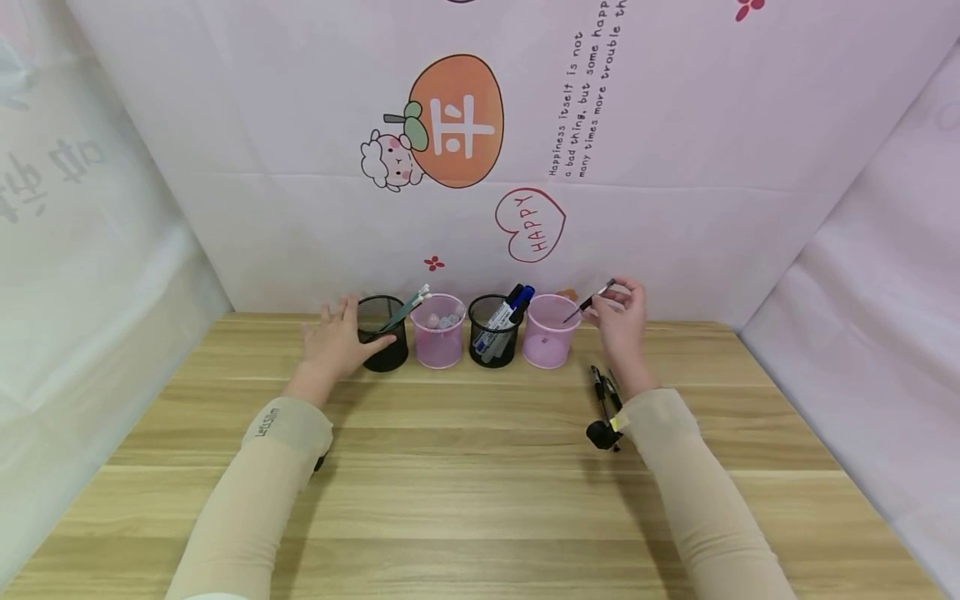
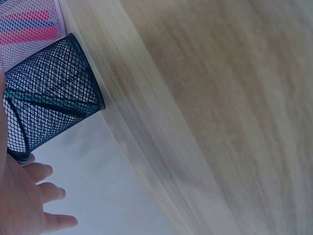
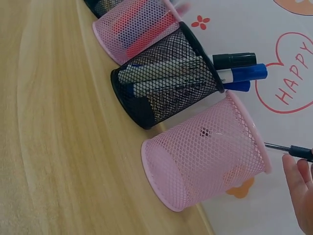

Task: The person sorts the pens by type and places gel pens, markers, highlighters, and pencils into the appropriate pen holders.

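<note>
Holding: right hand (image 1: 622, 321) pinches a black pen (image 1: 588, 302), tip slanting over the rim of the right-end pink mesh cup (image 1: 549, 333).
Left hand (image 1: 337, 340): fingers spread, resting against the left-end black mesh cup (image 1: 384, 333).
Table (image 1: 465, 467): two black pens (image 1: 606, 392) lie near the pink cup, by the right wrist.

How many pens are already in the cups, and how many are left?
Done: three cups hold things, the left black cup pens, the pink cup beside it small bits, the second black cup markers. In hand: the right hand pinches a pen with its tip over the rightmost pink cup, which looks empty. The left hand touches the left black cup. Left: a few black pens on the table.
</note>
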